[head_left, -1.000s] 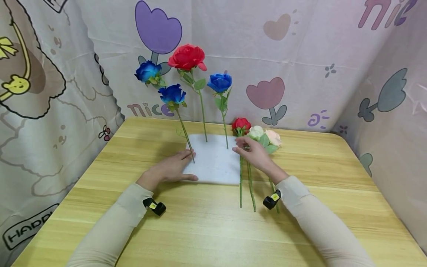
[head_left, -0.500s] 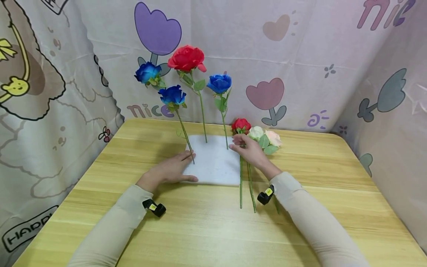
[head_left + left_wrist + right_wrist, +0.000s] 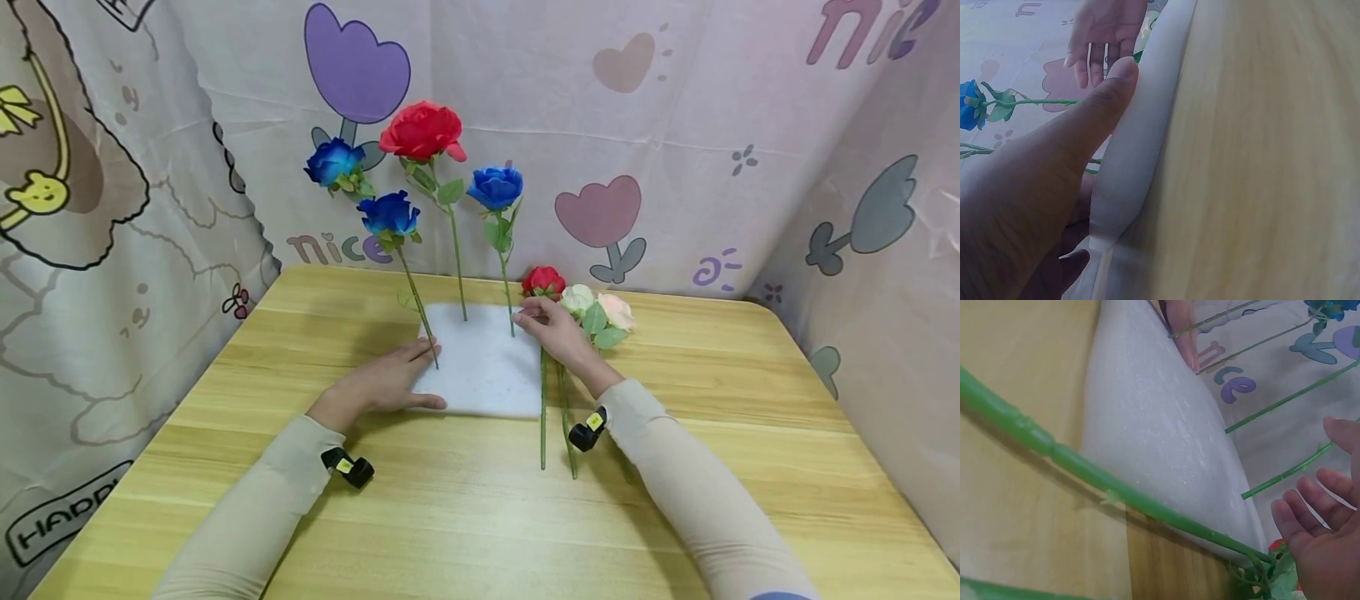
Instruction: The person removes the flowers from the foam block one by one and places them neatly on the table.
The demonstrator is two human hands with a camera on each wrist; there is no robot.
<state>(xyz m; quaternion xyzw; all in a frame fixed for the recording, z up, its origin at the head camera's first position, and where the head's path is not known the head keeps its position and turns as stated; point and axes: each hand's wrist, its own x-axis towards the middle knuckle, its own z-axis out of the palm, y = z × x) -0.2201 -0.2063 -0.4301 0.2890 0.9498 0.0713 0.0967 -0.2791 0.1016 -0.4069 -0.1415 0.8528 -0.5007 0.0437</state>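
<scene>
With the left hand point(image 3: 375, 385) flat on the near-left corner of the foam pad point(image 3: 480, 371), the right hand point(image 3: 558, 337) – fingers loose, holding nothing – hovers over the small red rose point(image 3: 543, 281) lying just off the pad's far-right corner – best pinched low on its stem.

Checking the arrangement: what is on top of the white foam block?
Four roses stand stuck in the white foam block: three blue roses and one tall red rose. The left hand rests on its near-left edge, covering that corner. What lies under the block is hidden.
</scene>
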